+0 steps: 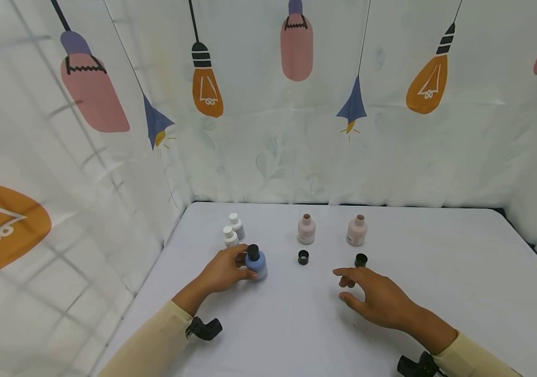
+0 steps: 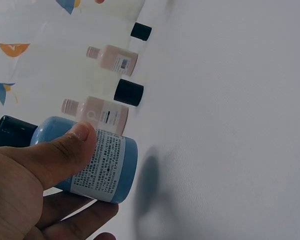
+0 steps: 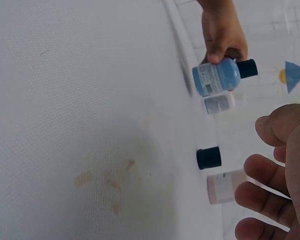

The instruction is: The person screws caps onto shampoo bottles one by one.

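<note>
My left hand [image 1: 223,269] grips a blue bottle [image 1: 257,266] with a black cap, thumb on one side and fingers on the other. A printed white label [image 2: 102,167] shows on it in the left wrist view, and its shadow falls apart from it, so it seems just off the table. My right hand [image 1: 381,296] hovers over the table with its fingers spread and holds nothing. Just beyond its fingers lies a black cap [image 1: 361,259], partly hidden by the hand. A second black cap [image 1: 303,257] sits in front of an uncapped pale pink bottle [image 1: 306,230].
Another uncapped pink bottle [image 1: 357,231] stands to the right at the back. Two small white-capped bottles [image 1: 236,225] are just behind my left hand. The white table [image 1: 438,262] meets patterned cloth walls [image 1: 259,152] at the back and left.
</note>
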`<state>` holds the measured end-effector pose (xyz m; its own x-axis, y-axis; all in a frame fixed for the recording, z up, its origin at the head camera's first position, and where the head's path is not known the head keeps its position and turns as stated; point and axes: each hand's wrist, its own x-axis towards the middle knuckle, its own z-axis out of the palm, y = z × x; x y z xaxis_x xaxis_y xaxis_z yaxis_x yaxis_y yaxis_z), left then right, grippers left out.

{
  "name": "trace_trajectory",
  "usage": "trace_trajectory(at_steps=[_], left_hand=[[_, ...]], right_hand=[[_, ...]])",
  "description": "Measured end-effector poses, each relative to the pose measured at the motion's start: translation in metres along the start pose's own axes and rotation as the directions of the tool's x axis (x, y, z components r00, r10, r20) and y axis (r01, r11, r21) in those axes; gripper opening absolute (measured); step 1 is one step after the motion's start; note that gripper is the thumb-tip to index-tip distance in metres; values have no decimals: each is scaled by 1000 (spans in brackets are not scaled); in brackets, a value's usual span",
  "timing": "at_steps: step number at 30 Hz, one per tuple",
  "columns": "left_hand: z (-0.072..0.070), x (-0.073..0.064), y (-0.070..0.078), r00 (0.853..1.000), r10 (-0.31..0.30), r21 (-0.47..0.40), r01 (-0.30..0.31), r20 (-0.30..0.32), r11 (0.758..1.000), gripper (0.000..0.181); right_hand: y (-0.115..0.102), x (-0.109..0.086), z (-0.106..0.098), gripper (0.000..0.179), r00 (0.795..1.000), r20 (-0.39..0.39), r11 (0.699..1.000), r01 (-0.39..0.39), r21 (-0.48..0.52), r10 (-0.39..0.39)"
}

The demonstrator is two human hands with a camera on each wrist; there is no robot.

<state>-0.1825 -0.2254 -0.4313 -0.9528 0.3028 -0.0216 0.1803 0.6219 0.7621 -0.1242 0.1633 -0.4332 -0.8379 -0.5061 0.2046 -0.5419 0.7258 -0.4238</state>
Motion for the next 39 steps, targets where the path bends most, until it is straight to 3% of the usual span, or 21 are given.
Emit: trace_trajectory(at_steps=[30,39], left_hand=[[-5,-4,-25,996,-67,-17,66,-53,998,72],[-8,-5,-16,997,-65,35,66,-29,997,73]], right_hand=[[2,0,0,51,999,13,1000,-30,-5,30],[3,-1,0,50,999,11,999,-36,-10,36]])
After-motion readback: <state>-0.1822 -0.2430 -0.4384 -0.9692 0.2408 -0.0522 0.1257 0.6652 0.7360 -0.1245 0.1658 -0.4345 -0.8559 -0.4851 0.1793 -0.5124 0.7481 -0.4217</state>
